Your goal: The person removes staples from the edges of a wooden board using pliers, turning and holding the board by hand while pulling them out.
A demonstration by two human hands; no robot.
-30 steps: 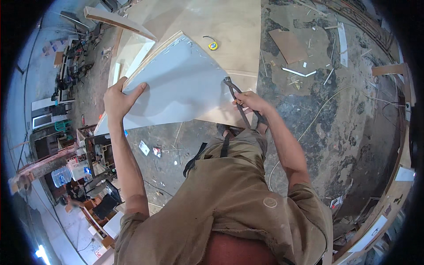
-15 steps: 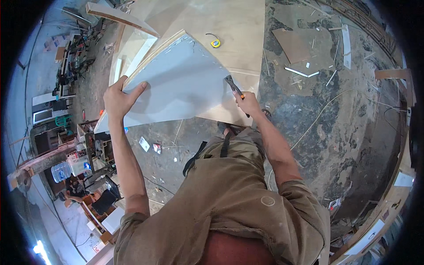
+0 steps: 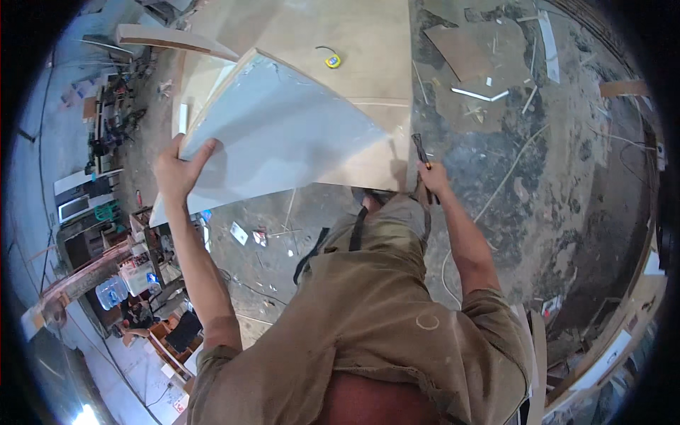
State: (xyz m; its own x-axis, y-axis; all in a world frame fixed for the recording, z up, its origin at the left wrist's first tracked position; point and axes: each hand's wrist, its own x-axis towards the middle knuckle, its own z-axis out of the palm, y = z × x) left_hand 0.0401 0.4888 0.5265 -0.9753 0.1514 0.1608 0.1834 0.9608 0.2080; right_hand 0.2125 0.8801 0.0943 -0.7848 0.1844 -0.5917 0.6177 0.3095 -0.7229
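One pale grey panel (image 3: 273,124) slants across the upper left of the frame, its edge pinched by the left hand (image 3: 176,171), thumb on top. Right of centre, the right hand (image 3: 433,177) is curled around dark pincers (image 3: 418,144); a yellow tape measure (image 3: 332,61) lies on tan board (image 3: 375,42) at upper centre.

I find the panel (image 3: 283,134) lying over the left and near part of the table (image 3: 375,42), its left edge in my left hand (image 3: 180,166). The pliers (image 3: 419,147), in my right hand (image 3: 435,177), are apart from the panel, to its right, beside the table's right edge. On the table, beyond the panel, lies a tape measure (image 3: 333,61); a wooden bar (image 3: 177,41) is at far left. On the floor (image 3: 467,159), far right, lies a board (image 3: 460,53).
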